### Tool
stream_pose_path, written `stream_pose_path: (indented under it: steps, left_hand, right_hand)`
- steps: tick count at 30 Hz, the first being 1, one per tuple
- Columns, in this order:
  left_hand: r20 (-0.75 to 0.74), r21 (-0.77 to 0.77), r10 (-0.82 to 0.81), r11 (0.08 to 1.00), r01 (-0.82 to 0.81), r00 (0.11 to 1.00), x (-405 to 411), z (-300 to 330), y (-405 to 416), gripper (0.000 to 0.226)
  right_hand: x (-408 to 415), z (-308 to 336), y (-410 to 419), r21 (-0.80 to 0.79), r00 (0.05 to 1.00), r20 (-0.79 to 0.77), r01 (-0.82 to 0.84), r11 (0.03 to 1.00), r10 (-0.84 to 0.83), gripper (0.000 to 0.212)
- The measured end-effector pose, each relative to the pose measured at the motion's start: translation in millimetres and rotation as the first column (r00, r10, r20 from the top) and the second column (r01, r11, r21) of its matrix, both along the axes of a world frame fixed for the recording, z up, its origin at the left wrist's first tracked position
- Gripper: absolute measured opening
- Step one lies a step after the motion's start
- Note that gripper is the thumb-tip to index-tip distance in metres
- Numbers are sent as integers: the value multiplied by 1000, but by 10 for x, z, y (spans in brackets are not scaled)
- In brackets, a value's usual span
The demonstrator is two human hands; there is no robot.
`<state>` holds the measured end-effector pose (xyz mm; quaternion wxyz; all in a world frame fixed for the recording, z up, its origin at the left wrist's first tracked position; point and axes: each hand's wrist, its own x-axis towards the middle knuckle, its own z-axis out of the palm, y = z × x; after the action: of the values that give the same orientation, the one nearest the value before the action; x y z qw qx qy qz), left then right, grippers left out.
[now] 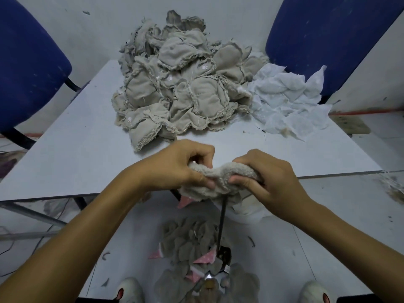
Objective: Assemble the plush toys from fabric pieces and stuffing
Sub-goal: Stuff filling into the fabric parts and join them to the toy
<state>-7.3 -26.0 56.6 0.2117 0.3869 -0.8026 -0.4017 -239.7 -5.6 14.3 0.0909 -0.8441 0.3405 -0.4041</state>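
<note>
While both hands pinch the plush skin (pixel 218 180) just past the table (pixel 87 154) edge, over an upright rod (pixel 222 224), left hand (pixel 177 167) and right hand (pixel 266 178) should work fabric down evenly, avoiding seam strain.

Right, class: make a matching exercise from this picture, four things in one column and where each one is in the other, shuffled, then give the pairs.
Things:
1. beige pile
2. white scraps
3. fleece piece
4. shoes

Places:
A. held in both hands
B. middle of the table
C. floor, bottom edge of view
D. table's right side, beside the pile

Pairs: 1-B, 2-D, 3-A, 4-C
</note>
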Motion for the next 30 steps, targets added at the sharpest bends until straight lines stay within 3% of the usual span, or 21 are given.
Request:
stream_pose_path:
  steps: [5,9,11,13,15,18,20,23,26,28,30]
  left_hand:
    - [223,-62,22,998,-9,974,-119,-160,27,51]
    - [276,-83,41,996,-18,960,-154,-195,31,50]
    - [133,-52,48,998,-41,990,-141,-194,61,40]
    - [-119,45,78,996,-73,990,-111,-188,82,27]
    - [-169,37,69,997,-63,983,-97,-182,96,24]
    - [101,-100,40,995,-30,994,-131,-251,108,42]
    - [240,-107,44,994,-18,970,-161,-299,98,52]
    - [286,-100,55,995,-27,957,-176,-302,54,51]
    - [322,-82,17,997,10,947,-176,-209,53,40]
    - [184,-34,8,999,-2,983,-149,-110,48,20]
    - [-54,38,32,999,-30,998,-99,50,33,21]
  right_hand:
    - [40,-165,54,18,999,28,15,1000,-16,26]
    - [112,-297,141,-63,992,60,112,992,-108,32]
    - [129,-359,161,-60,992,91,94,994,-88,44]
    - [107,-404,154,-58,994,82,83,995,-78,56]
    - [91,-463,145,-93,995,54,91,991,-87,55]
    - [102,-611,150,-140,997,23,72,987,-69,32]
    - [122,-687,157,-144,998,19,70,987,-68,23]
    - [120,-692,119,-133,998,-9,66,989,-68,18]
    - [111,-632,132,-107,998,-15,66,992,-68,32]
    - [115,-518,159,-98,998,14,55,994,-54,36]
    - [94,-361,141,-143,994,71,90,986,-81,32]
